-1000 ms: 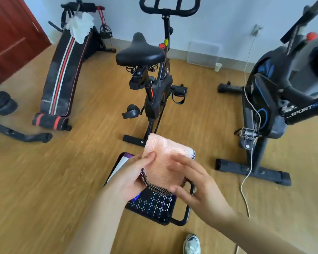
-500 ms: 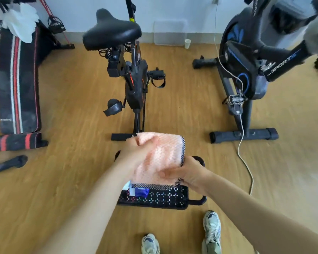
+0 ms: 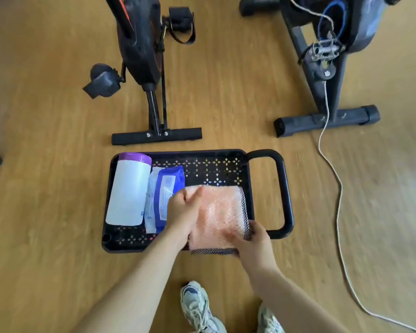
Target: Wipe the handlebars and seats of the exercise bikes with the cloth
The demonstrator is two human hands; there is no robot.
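Cloth [image 3: 222, 212] in left hand [image 3: 184, 212], right hand [image 3: 253, 241], pack [image 3: 169, 186] label blurred

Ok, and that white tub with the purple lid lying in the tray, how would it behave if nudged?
The tub is round and lies on its side, so it would probably roll. The blue packet beside it and the tray wall would likely stop it soon. Its smooth sides may be slippery to grip.
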